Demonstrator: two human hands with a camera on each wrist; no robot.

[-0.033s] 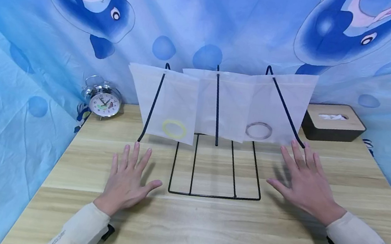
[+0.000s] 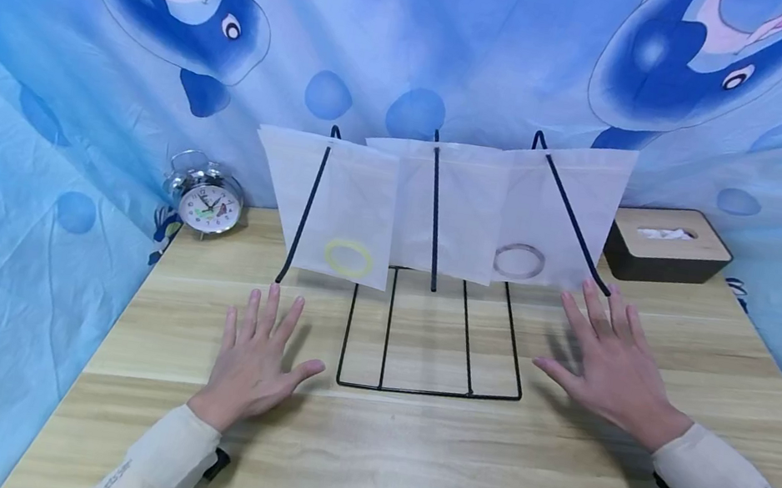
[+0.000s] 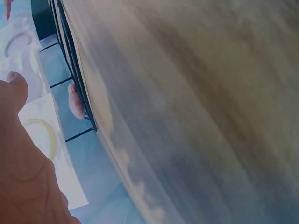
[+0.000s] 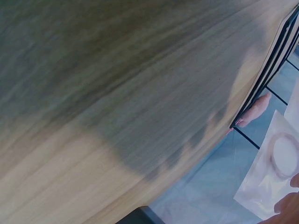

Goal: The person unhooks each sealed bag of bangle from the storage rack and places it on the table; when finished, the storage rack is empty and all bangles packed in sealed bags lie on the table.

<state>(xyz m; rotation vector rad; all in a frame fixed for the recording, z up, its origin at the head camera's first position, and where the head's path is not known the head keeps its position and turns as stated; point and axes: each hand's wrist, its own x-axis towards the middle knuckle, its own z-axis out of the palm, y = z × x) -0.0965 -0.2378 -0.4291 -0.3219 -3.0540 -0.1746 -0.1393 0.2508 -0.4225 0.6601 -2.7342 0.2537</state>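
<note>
Three translucent bags hang side by side on the prongs of a black wire rack [image 2: 429, 393]. The left bag [image 2: 361, 189] shows a yellow ring [image 2: 348, 259] inside, the middle bag [image 2: 468, 205] shows no ring, and the right bag [image 2: 581, 188] shows a greyish ring [image 2: 519, 261]. My left hand [image 2: 254, 367], fingers spread, is to the rack's left, fingertips just below the left prong's end. My right hand [image 2: 615, 366], also spread, is on the right, fingertips close to the right prong's end; contact there cannot be told. Neither hand holds anything.
A silver alarm clock [image 2: 210, 207] stands at the table's back left. At the back right is a black tissue box [image 2: 666, 251] with a wooden top. Behind the wooden table [image 2: 402, 473] hangs a blue curtain [image 2: 423, 29] printed with dolphins.
</note>
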